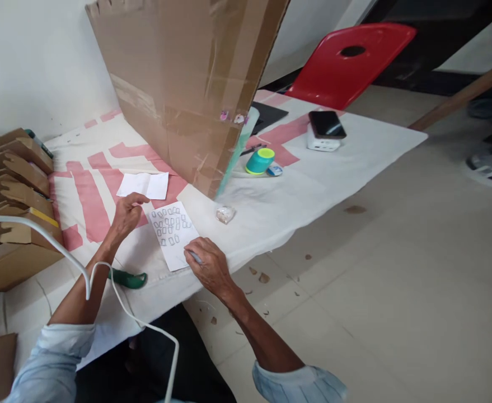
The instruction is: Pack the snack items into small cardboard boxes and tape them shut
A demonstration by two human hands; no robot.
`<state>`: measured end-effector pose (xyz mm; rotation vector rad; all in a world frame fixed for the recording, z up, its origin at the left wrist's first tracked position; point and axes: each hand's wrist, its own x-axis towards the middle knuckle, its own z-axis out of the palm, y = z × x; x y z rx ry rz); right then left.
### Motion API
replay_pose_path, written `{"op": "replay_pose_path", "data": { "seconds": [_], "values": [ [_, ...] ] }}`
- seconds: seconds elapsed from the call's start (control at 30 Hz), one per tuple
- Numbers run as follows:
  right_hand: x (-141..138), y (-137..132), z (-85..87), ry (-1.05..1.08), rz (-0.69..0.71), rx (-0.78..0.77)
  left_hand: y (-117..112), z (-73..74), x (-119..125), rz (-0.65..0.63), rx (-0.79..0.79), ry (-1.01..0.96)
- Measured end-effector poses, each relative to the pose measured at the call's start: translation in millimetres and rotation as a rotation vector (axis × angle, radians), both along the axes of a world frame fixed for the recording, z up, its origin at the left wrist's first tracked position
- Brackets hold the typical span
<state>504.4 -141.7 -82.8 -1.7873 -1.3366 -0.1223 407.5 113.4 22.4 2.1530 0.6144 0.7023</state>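
Note:
My right hand [210, 266] is closed on a slim pale grey-blue pen [195, 257], mostly hidden by the fingers. It rests at the lower right edge of a white sheet [172, 235] covered with several rows of small hand-drawn boxes. My left hand [128, 215] is just left of that sheet, with the index finger stretched out apart from the thumb and the other fingers loosely curled. Beyond it lies a blank, creased white paper [144, 185]. Beside my left forearm is a dark green, curved, handle-like object [129, 279].
A large cardboard sheet [178, 95] stands upright on the cloth-covered table [266, 218]. Cardboard boxes [14, 196] line the left side. Farther right are a teal-and-yellow cup-shaped item [259, 161], a phone [327, 124] and a red chair [350, 67]. A white cable [145, 323] crosses in front.

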Motion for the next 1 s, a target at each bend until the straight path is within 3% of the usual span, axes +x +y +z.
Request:
{"op": "replay_pose_path", "data": {
  "seconds": [0.13,0.23,0.37,0.5,0.7,1.0],
  "values": [
    [0,0,-4.0,-0.007,0.006,0.017,-20,30.1,-44,0.169,-0.146,-0.234],
    [1,1,-8.0,-0.008,0.009,0.044,-47,39.8,-90,0.266,-0.253,-0.291],
    [1,1,-14.2,-0.014,0.009,0.083,-85,25.9,-154,0.390,-0.346,-0.339],
    [2,-3,-21.9,-0.033,0.006,0.091,-118,6.2,-200,0.469,-0.465,-0.338],
    [10,-6,-37.7,-0.118,0.007,0.097,-149,-6.6,-244,0.567,-0.582,-0.335],
    [19,-9,-55.3,-0.236,-0.013,0.125,-186,-19.1,-305,0.632,-0.525,-0.423]
  ]
}}
